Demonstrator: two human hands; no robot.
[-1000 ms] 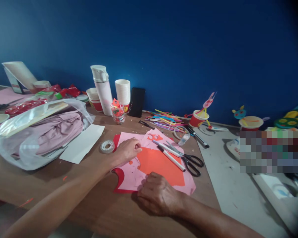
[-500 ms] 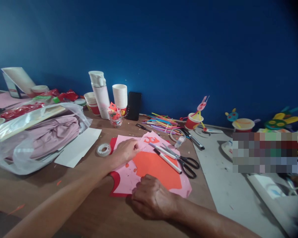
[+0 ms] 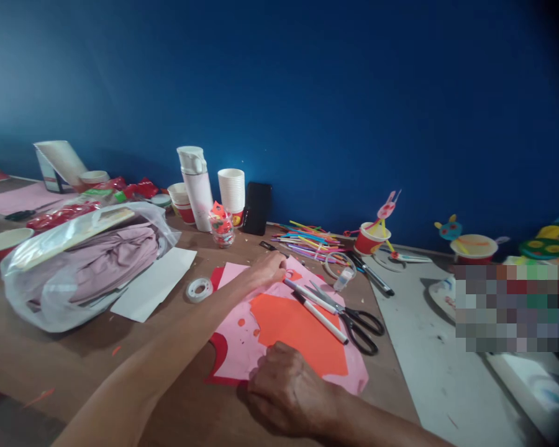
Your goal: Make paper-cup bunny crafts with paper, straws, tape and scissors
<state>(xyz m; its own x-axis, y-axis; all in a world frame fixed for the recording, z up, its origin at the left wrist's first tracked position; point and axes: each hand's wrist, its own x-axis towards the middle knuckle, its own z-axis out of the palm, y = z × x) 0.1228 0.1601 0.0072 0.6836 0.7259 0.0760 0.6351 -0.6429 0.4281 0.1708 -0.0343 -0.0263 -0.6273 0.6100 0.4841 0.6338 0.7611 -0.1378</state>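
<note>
My left hand reaches forward over the pink paper, its fingers curled onto a small orange cut-out near the sheet's far edge. An orange sheet lies on top of the pink paper. Closed into a loose fist, my right hand rests on the near edge of the pink paper; what it holds, if anything, is hidden. Two white markers and black-handled scissors lie just right of the orange sheet.
A tape roll and white paper lie left of the sheets. A plastic bag with cloth fills the left. At the back stand a white bottle, stacked cups, a black phone and coloured straws. Cup crafts line the right.
My left hand has moved forward from the orange sheet's left edge to the small orange cut-out at the far edge. My right hand stays on the near edge.
</note>
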